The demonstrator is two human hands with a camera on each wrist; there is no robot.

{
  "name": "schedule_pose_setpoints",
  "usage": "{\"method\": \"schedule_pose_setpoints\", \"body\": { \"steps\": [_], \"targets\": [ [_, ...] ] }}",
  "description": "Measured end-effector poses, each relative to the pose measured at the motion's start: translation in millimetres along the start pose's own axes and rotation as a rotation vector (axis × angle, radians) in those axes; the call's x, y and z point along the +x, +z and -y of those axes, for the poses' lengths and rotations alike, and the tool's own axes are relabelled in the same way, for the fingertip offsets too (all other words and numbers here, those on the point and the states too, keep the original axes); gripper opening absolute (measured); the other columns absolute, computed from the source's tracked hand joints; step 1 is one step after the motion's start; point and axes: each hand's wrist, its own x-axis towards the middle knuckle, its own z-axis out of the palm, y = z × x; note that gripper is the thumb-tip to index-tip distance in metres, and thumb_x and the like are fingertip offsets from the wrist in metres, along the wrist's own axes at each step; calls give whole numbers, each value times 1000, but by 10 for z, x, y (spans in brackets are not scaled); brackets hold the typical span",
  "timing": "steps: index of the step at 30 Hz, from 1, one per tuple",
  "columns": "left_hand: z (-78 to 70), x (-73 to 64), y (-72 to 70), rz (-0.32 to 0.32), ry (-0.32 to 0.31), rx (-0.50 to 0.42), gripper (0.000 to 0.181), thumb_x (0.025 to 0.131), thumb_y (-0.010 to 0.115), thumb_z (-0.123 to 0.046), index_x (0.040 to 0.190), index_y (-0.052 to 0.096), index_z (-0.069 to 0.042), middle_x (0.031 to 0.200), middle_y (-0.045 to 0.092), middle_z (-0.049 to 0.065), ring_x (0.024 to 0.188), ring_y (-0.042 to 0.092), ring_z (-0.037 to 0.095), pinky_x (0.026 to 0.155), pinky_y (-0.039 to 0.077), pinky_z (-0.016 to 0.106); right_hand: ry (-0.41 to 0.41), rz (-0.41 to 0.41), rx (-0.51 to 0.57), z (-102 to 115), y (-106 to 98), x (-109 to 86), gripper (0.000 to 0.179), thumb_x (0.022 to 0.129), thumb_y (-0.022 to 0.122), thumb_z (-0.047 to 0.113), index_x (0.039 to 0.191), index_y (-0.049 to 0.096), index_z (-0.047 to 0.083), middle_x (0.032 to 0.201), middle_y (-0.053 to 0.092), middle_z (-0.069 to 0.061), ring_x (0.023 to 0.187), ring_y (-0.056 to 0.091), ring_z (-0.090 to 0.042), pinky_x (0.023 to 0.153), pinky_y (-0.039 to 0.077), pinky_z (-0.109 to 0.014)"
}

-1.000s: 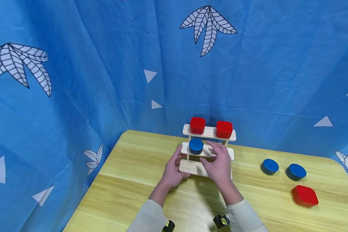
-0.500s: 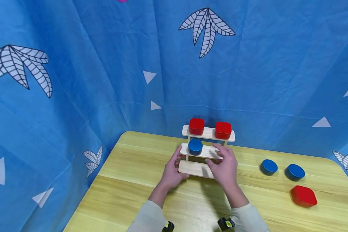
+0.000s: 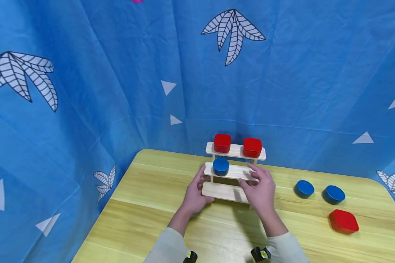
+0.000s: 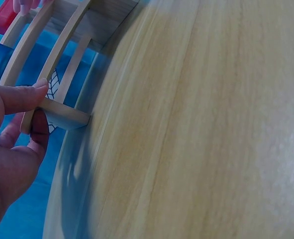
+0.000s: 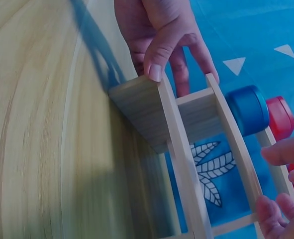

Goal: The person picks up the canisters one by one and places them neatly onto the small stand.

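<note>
A three-step wooden display shelf (image 3: 224, 192) stands near the back of the table. My left hand (image 3: 194, 196) grips its left end, the thumb (image 5: 156, 65) on the edge of the lowest step and fingers curled behind. My right hand (image 3: 262, 189) is at the right part of the middle step, thumb and fingers apart with no box between them; its fingertips (image 5: 267, 211) are right at the step's edge. On the middle step, toward the left, sits a round blue box (image 3: 221, 167). Two red squarish boxes (image 3: 222, 143) sit apart on the top step.
To the right on the wooden table (image 3: 145, 219) are two round blue boxes (image 3: 304, 189) and, nearer the front, a red squarish box (image 3: 343, 221). A blue patterned curtain (image 3: 217, 91) hangs close behind the shelf and along the left side.
My right hand has slid rightward along the middle step, away from the round blue box. My left hand has kept its grip on the shelf, and the boxes stay where they were.
</note>
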Motion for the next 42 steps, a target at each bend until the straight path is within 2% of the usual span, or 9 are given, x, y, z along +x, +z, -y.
{"method": "schedule_pose_setpoints", "body": {
  "steps": [2,5,9,12,18,24,32,37,42],
  "targets": [
    [-15,-4,-3,-2,2,5,112,68,75,27,160,27,-17,133,53,16,114,51,38,88,54,41,-6,-10,10,-14,-24,4,56,73,86,-4,125,68,2,116,57,-19,98,63,-33,76,58,-47],
    [143,58,3,-13,-6,6,118,67,76,27,159,27,-28,132,54,10,113,52,33,87,55,38,-12,-18,19,-29,-57,5,54,74,85,-4,125,68,1,116,57,-19,99,63,-35,75,58,-46],
    [356,139,13,-23,-25,8,124,66,78,25,156,28,-42,131,54,3,112,53,27,86,55,33,-2,-24,9,-57,-105,2,54,75,85,-3,126,68,2,118,58,-18,99,63,-35,75,59,-38],
    [355,138,12,-23,-27,8,124,66,78,25,156,28,-42,131,54,2,112,53,27,86,55,33,0,-33,-2,-80,-135,3,54,75,84,-3,126,68,3,118,58,-17,99,63,-34,74,59,-37],
    [358,135,11,-22,-20,3,124,65,79,25,157,28,-41,131,55,3,113,53,27,85,55,33,5,-54,-41,-120,-174,12,50,77,84,1,125,69,4,117,58,-16,98,63,-32,75,58,-46],
    [355,138,12,-20,-12,5,123,66,79,25,156,28,-42,131,55,3,113,54,27,85,55,33,15,-66,-61,-161,-205,32,51,77,85,4,125,70,6,117,58,-14,98,64,-30,75,59,-45],
    [346,135,11,-3,13,-20,121,66,78,26,159,27,-34,134,54,9,115,53,31,85,56,38,-2,-87,-42,-205,-232,43,50,76,85,3,123,71,5,115,58,-13,95,64,-28,69,58,-25],
    [343,138,14,-9,-2,-9,121,67,78,25,158,26,-36,133,54,7,115,54,30,84,56,35,-1,-107,-26,-258,-251,32,48,76,85,4,122,71,4,116,58,-14,96,62,-29,67,54,-16],
    [350,139,14,-17,-6,10,121,67,78,24,158,27,-39,132,55,4,114,54,28,85,56,34,15,-121,-30,-334,-298,6,47,79,84,8,124,70,4,118,59,-15,99,61,-31,66,51,-12]
  ]
}}
